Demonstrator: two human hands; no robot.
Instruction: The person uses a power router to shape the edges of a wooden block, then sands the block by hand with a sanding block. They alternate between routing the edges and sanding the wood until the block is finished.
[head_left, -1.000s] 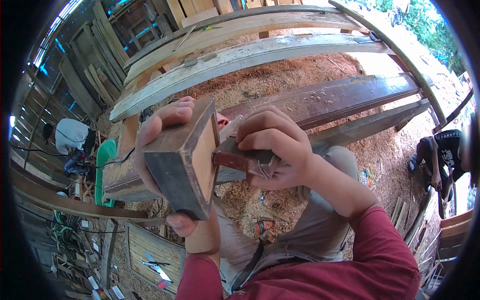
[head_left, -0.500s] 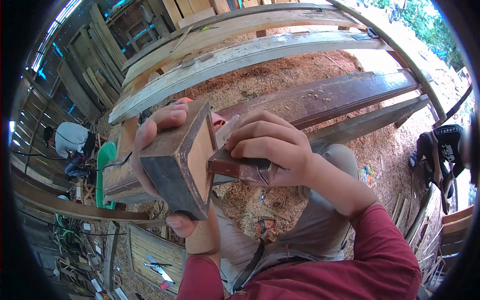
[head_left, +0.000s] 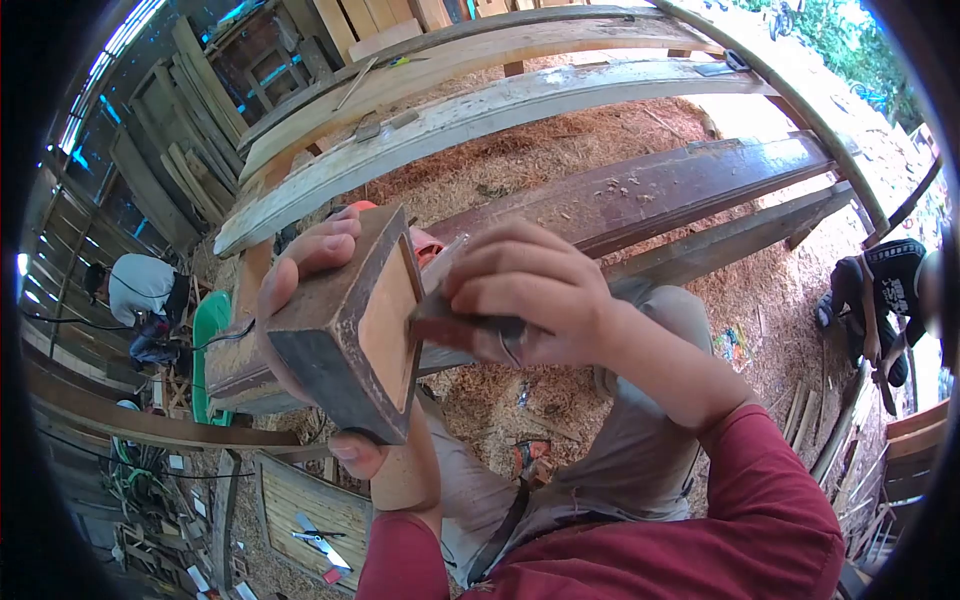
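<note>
Sawdust floor [head_left: 560, 150] of a wood workshop, with a dark plank [head_left: 650, 190] behind the wooden block [head_left: 345, 325]. My left hand [head_left: 300, 265] grips this block. To its right, my right hand [head_left: 530, 290] is closed on a reddish wooden piece [head_left: 465, 330], whose end meets the block's face. I judge this is the fitting step; next needs a straight, firm push.

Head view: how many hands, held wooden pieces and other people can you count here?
Wearer's hands: 2, left hand and right hand
wooden block: 1
dark reddish piece: 1
Other people: 2, person in white and person in black
Total: 6
</note>
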